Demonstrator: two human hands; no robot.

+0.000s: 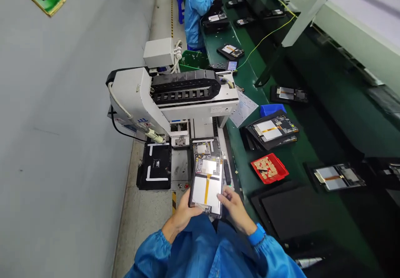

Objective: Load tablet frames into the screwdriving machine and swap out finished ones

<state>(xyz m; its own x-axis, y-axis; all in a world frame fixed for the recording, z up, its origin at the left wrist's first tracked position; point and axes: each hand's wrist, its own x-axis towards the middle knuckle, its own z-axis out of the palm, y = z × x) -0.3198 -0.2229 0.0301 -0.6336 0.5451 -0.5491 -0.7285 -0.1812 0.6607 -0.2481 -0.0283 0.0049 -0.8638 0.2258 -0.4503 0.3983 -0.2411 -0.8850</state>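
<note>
An opened tablet (200, 192) with its white battery, orange ribbon strip and circuit board showing is held in front of my body. My left hand (184, 212) grips its lower left edge, thumb over the near corner. On the right side my right hand (233, 203) closes on the tablet's edge, thumb on top. Just beyond, a second open tablet (202, 148) lies in the fixture of a white desktop machine (193, 110), partly covered by the held one. Under the machine's nozzle (155, 136) sits a black tray (158, 161) with white strips.
Right of me runs a green bench (240, 144) beside a dark conveyor with several open tablets. On the bench are stacked tablets (271, 130), a red bin (270, 168) of small tan pieces, a blue bin (272, 109) and a paper sheet (245, 108). A co-worker (196, 11) sits further along.
</note>
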